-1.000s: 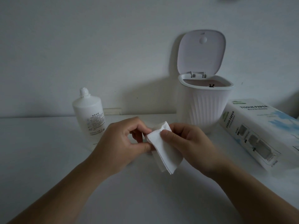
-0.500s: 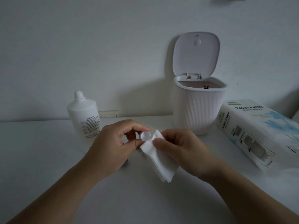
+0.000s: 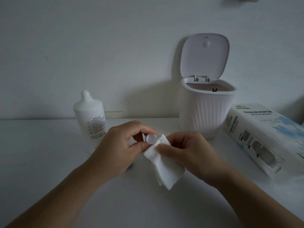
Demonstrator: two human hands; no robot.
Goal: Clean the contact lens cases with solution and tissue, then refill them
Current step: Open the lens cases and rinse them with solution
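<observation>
From the head view, both hands meet over the middle of the white surface [image 3: 49, 162]. The left hand [image 3: 121, 152] has its fingers curled and pinches a small round white case [image 3: 151, 139] between thumb and fingertips, held above the surface with its flat round face turned toward the camera. The right hand [image 3: 185, 152] pinches a folded white tissue [image 3: 162, 163] between thumb and curled fingers; the upper corner of the tissue touches the right edge of the case, and the rest hangs down below the hand, its lower end close to the surface.

Behind the left hand, at the back of the surface, a white bottle [image 3: 90, 116] stands upright, its printed label facing forward and its threaded neck bare of a cap. To the right of it, behind the right hand, stands a ribbed white bin [image 3: 207, 112] against the wall, its lid [image 3: 204, 56] hinged up and standing open. Just right of the bin lies a box [image 3: 266, 137] printed "TISSUE PAPER", on its long side and angled toward the near right edge of the frame. Both forearms are bare.
</observation>
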